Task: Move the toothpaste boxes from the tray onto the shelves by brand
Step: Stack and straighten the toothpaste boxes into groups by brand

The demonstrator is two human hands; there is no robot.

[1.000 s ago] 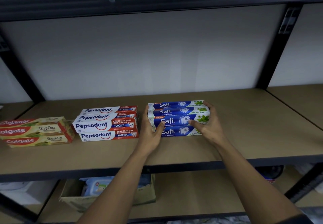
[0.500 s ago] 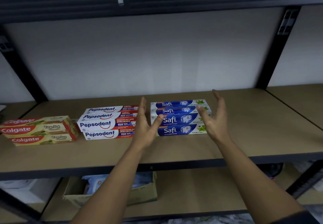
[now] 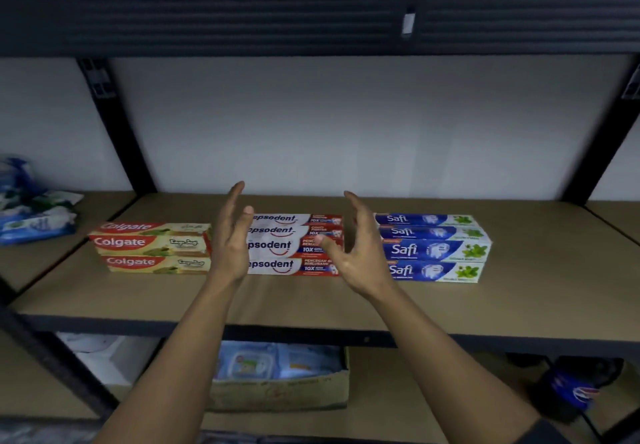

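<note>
Shelf (image 3: 519,305) now carries three brand stacks, Colgate (image 3: 152,246), Pepsodent (image 3: 294,246), Safi (image 3: 433,248), side by side; you've let go of the Safi and your left hand (image 3: 230,236) and right hand (image 3: 356,253), both spread and empty, flank the Pepsodent, so sorting looks about finished

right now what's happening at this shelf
A person is sorting toothpaste boxes by brand on a wooden shelf. Three neat stacks sit side by side: Colgate boxes on the left, Pepsodent boxes in the middle and Safi boxes on the right. The left hand and right hand are both open and hold nothing, raised at either end of the Pepsodent stack. No tray is in view.
</note>
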